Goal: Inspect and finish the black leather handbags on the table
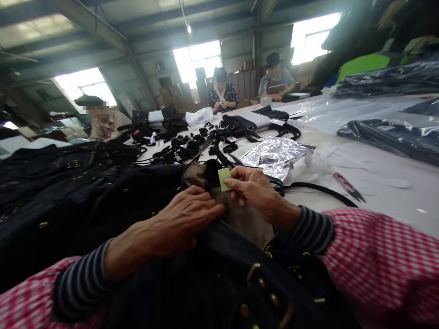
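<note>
We see the right hand w/ thumb & forefinger fingers clamped on a small pale-green paper tag, held upright just above the open mouth of a black fabric bag with brass buckles. The tag sits at the fingertips, nr the top edge of the bag's tan cloth lining. The left hand lies on the bag just left of the tag, fingers together & bent down at the lining's edge; whether they pinch cloth we can't tell. Both hands are close, almost touching.

The bag's mouth gapes toward us; only lining shows inside, contents hidden. Beyond the right hand a crinkled silver foil pouch lies flat on the white bench, contents not visible. A thin black strap runs out from behind the right hand, & red-handled thread snips lie near it. Further back is a heap of loose black straps; at left a pile of more black bags; at right dark goods in clear plastic wrap. Three other people sit at the far side of the bench
</note>
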Motion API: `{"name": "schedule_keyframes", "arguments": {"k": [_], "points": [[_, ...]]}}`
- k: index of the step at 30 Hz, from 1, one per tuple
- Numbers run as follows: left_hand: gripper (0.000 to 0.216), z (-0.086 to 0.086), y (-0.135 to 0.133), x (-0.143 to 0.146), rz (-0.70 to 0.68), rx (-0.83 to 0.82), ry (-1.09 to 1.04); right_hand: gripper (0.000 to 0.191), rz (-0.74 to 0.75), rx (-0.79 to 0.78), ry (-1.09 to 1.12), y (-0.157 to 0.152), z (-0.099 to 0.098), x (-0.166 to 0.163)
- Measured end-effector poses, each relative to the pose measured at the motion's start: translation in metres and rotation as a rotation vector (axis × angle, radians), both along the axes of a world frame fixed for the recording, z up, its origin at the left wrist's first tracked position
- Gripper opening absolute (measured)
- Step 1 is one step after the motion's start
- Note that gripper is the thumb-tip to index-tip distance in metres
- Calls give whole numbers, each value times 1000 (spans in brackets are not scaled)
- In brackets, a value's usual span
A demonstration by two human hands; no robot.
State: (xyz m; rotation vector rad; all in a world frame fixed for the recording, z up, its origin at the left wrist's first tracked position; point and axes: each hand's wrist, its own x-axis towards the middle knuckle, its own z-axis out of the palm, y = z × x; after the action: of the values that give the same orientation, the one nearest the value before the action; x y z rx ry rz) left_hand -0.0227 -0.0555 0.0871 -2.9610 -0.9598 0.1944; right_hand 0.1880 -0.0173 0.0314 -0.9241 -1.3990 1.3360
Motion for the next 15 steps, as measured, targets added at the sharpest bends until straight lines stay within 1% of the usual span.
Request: {"name": "schedule_keyframes", "arguments": {"k": [2,4,6,9,11,12,14,15], "points": [[61,-7,1,2,-1,28,11,22,-52,-3,-21,9,-17,-14],[49,-10,4,0,-26,9,8,22,-91,-3,-50,14,-32,-16],[35,-6,6,-4,-56,-47,17,23,-116,12,-69,15,-40,-13],[23,14,3,-6,-70,-118,69,20,-138,48,-119,13,-41,-8],[12,32,1,-4,-26,-162,116,17,-135,59,-160,12,-39,-7],[11,40,1,-3,17,-200,133,17,-137,67,-180,12,-38,-7],[25,50,6,1,113,-321,115,17,-175,106,-201,11,-37,-7],[33,50,10,3,154,-379,69,18,-207,131,-193,11,-36,-6]]}}
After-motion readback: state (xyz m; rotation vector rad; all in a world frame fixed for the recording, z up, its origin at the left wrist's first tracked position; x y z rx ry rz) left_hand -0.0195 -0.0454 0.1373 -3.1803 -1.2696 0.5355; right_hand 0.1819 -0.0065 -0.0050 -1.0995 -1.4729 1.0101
